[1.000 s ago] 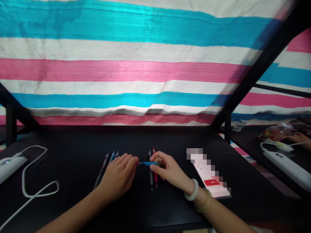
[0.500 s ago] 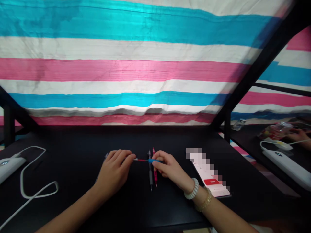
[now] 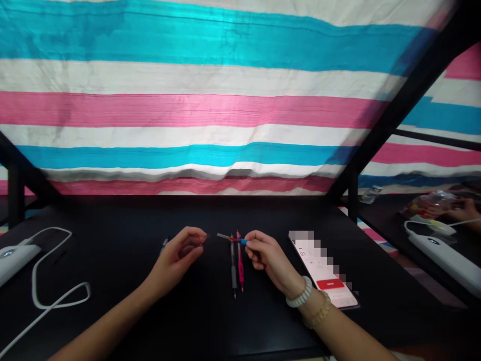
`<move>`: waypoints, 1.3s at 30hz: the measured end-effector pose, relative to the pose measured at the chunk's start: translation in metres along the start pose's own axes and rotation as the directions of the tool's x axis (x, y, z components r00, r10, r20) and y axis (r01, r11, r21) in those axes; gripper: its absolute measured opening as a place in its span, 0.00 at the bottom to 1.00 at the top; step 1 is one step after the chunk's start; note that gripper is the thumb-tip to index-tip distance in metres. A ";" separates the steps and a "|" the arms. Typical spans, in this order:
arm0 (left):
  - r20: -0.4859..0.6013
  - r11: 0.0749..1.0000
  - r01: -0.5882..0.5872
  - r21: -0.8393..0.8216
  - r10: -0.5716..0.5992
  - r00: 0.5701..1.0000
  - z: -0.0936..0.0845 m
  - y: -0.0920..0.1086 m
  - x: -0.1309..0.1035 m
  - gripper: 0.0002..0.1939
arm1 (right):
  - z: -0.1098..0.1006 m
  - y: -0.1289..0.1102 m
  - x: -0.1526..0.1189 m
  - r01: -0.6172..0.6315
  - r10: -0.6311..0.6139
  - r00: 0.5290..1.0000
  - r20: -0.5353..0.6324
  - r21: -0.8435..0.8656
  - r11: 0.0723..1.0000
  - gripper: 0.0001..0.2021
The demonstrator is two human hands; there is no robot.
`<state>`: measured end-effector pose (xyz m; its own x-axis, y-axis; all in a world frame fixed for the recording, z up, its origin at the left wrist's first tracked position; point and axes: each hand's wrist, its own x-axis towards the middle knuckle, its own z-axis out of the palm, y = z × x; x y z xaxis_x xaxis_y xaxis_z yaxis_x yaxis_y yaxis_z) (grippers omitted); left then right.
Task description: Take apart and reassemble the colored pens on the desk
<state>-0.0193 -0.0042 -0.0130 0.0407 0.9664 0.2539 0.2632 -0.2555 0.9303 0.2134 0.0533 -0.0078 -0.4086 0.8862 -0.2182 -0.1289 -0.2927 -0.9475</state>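
Pinched in my right hand (image 3: 263, 253) is a blue pen part (image 3: 242, 241), with a thin refill (image 3: 224, 236) sticking out of it to the left. My left hand (image 3: 181, 253) faces it across a small gap, its fingers curled and the thumb near the index finger. A small clear thing seems to show at those fingertips, too small to name. Below the refill, a grey pen (image 3: 234, 271) and a pink pen (image 3: 241, 271) lie side by side on the black table. Another dark pen (image 3: 164, 244) lies partly hidden behind my left hand.
A phone (image 3: 330, 284) lies right of my right wrist. At the left edge is a white power bank (image 3: 17, 258) with a looping cable (image 3: 33, 271). On the right stand another power bank (image 3: 447, 255), a plastic container (image 3: 436, 203) and a person's hand (image 3: 466, 210).
My hands have moved apart. The refill end, earlier at my left fingertips, now shows free, and the blue part has shifted slightly right and up with my right hand.
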 end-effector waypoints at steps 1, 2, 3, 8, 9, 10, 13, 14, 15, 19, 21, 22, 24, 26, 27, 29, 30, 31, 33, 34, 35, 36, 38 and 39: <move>0.025 0.996 0.045 -0.082 -0.043 0.999 0.000 0.000 0.000 0.10 | 0.000 0.000 0.000 -0.002 0.002 1.000 0.003 0.015 1.000 0.09; 0.049 0.986 0.079 -0.148 -0.073 0.996 0.001 0.001 0.000 0.11 | 0.000 -0.001 0.000 -0.002 0.002 1.000 0.003 0.027 1.000 0.09; 0.068 0.974 0.105 -0.200 -0.093 0.993 0.001 0.001 0.001 0.12 | 0.000 -0.001 0.000 0.001 -0.001 1.000 0.002 0.036 0.999 0.09; 0.091 0.921 0.152 -0.358 -0.128 0.988 0.003 0.000 0.001 0.12 | -0.001 -0.002 0.001 0.032 -0.030 0.999 -0.027 0.076 0.997 0.09; 0.083 0.917 0.153 -0.368 -0.131 0.988 0.003 -0.001 0.001 0.12 | -0.001 -0.002 0.001 0.035 -0.033 0.999 -0.032 0.079 0.996 0.09; 0.073 0.916 0.155 -0.371 -0.137 0.988 0.003 -0.001 0.001 0.12 | -0.001 -0.002 0.001 0.039 -0.036 0.999 -0.037 0.080 0.996 0.09; 0.049 0.913 0.177 -0.368 -0.171 0.984 0.003 0.000 0.001 0.11 | -0.001 -0.003 0.000 0.046 -0.042 0.998 -0.045 0.074 0.996 0.08; 0.042 0.912 0.185 -0.366 -0.183 0.982 0.002 0.001 0.001 0.11 | -0.001 -0.003 0.000 0.049 -0.045 0.998 -0.050 0.073 0.996 0.08; 0.030 0.912 0.192 -0.362 -0.194 0.981 0.002 0.002 0.001 0.11 | -0.001 -0.004 0.000 0.052 -0.048 0.997 -0.054 0.073 0.996 0.07; -0.048 0.929 0.191 -0.318 -0.217 0.975 0.001 0.004 0.001 0.10 | -0.003 -0.002 0.000 0.070 -0.065 0.996 -0.067 0.076 0.995 0.06; -0.098 0.940 0.187 -0.285 -0.222 0.970 0.000 0.003 0.001 0.10 | -0.004 -0.002 0.001 0.080 -0.073 0.994 -0.083 0.074 0.994 0.06; -0.121 0.945 0.188 -0.268 -0.227 0.966 -0.001 0.002 0.001 0.10 | -0.004 -0.001 0.001 0.085 -0.079 0.993 -0.092 0.070 0.994 0.06; -0.158 0.952 0.198 -0.234 -0.238 0.958 -0.001 0.000 0.001 0.11 | -0.005 -0.001 0.002 0.102 -0.096 0.989 -0.110 0.050 0.994 0.05; -0.191 0.956 0.196 -0.218 -0.239 0.952 -0.001 -0.002 0.001 0.12 | -0.005 0.000 0.002 0.132 -0.129 0.983 -0.128 0.013 0.991 0.05; -0.204 0.958 0.189 -0.216 -0.233 0.951 -0.001 -0.002 0.001 0.12 | -0.005 0.000 0.002 0.148 -0.149 0.980 -0.134 -0.011 0.989 0.05; -0.217 0.962 0.168 -0.217 -0.215 0.952 -0.001 -0.002 0.001 0.13 | -0.005 0.001 0.001 0.184 -0.192 0.971 -0.143 -0.070 0.981 0.04; -0.217 0.963 0.160 -0.215 -0.207 0.954 -0.001 -0.002 0.001 0.13 | -0.006 0.002 0.001 0.202 -0.216 0.966 -0.143 -0.106 0.974 0.04; -0.215 0.965 0.155 -0.211 -0.201 0.956 0.000 -0.002 0.001 0.12 | -0.006 0.002 0.001 0.220 -0.241 0.960 -0.141 -0.146 0.964 0.04; -0.206 0.968 0.151 -0.198 -0.191 0.960 0.000 -0.001 0.001 0.12 | -0.006 0.001 0.000 0.262 -0.296 0.946 -0.129 -0.231 0.937 0.03; -0.201 0.970 0.150 -0.192 -0.188 0.961 0.001 0.000 0.001 0.12 | -0.006 0.001 -0.001 0.284 -0.326 0.938 -0.122 -0.273 0.919 0.02; -0.194 0.971 0.149 -0.186 -0.185 0.963 0.001 0.000 0.001 0.12 | -0.005 0.000 -0.002 0.306 -0.355 0.928 -0.111 -0.314 0.899 0.02; -0.185 0.972 0.149 -0.181 -0.182 0.966 0.002 0.001 0.001 0.12 | -0.004 -0.001 -0.003 0.330 -0.386 0.917 -0.099 -0.355 0.875 0.02; -0.164 0.975 0.146 -0.169 -0.174 0.971 0.003 0.003 0.000 0.12 | -0.002 -0.002 -0.005 0.375 -0.445 0.893 -0.068 -0.433 0.819 0.02; -0.155 0.976 0.145 -0.163 -0.170 0.973 0.004 0.004 0.000 0.12 | 0.000 -0.003 -0.007 0.391 -0.464 0.884 -0.048 -0.468 0.793 0.02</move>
<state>-0.0148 -0.0052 -0.0102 -0.1545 0.9795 0.1296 0.1061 -0.1140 0.9878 0.2168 0.0481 -0.0038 -0.2579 0.9369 0.2359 0.1611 0.2824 -0.9457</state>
